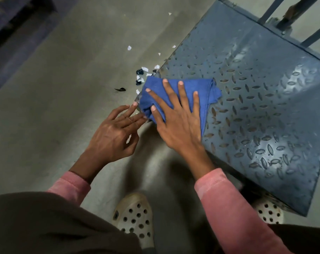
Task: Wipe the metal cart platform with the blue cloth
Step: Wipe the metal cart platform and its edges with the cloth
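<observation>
A: Status? Largest item first.

B: Floor (64, 88) is bare concrete. Cart (256, 107) is parked on it at the right; its tread-plate platform is seen dull and smeared, with rust in the raised lugs. Handle bars are seen at the far edge.

A: Cloth?

B: Cloth (183, 92) is folded and lies on the platform at its near-left corner, one bunched end overhanging the edge. It is pressed flat under the right hand (181, 125): fingers spread and straight, palm down, nothing gripped.

A: Left hand?

B: Left hand (115, 136) is held off the platform beside that corner, fingers loosely extended, empty. The fingertips are at the bunched end; contact is probably made, but it can't be confirmed from this angle.

A: Debris?

B: Scraps (142, 74), white and dark, are scattered on the floor just past the left edge.

A: Risks?

B: Three are judged likely.
- Cloth is only pinned, not held. On a hard stroke it could be snagged by the lugs and slid out from under the palm.
- With the stroke ending at the corner, cloth could be dragged off the edge and dropped into the scraps.
- If pressure is kept light, dirt in the lug recesses would be skipped.
</observation>
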Tool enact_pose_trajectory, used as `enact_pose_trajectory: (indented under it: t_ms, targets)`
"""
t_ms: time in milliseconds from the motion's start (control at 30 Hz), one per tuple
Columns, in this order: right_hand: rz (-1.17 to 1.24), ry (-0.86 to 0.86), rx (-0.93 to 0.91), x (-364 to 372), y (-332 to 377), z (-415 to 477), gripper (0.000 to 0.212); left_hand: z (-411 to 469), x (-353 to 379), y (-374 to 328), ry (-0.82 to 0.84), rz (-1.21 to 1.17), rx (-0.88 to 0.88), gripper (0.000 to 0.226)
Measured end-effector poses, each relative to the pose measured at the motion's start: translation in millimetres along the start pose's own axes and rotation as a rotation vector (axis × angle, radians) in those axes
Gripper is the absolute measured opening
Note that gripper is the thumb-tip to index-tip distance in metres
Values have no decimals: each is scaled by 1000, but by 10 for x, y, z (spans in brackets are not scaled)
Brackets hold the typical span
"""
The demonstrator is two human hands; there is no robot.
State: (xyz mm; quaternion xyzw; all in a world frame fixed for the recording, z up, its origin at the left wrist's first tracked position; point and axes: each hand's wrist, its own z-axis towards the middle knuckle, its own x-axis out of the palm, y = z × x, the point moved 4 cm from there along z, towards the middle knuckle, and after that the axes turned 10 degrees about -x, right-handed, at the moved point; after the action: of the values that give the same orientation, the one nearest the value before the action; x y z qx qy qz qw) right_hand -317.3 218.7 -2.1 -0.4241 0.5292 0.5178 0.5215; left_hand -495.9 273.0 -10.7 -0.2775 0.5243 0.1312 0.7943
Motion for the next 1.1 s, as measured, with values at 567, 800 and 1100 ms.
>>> enact_pose_trajectory:
  t_ms: [567, 800, 1100]
  targets:
    - [30, -40, 299, -12, -93, -361, 55, -2, 83, -114, -137, -106, 3, 46]
    - [130, 147, 11, 76, -43, 789, 59, 20, 43, -102, -192, -111, -6, 44]
    - [127, 25, 75, -86, -428, -128, 49, 13, 74, -66, -112, -62, 14, 46]
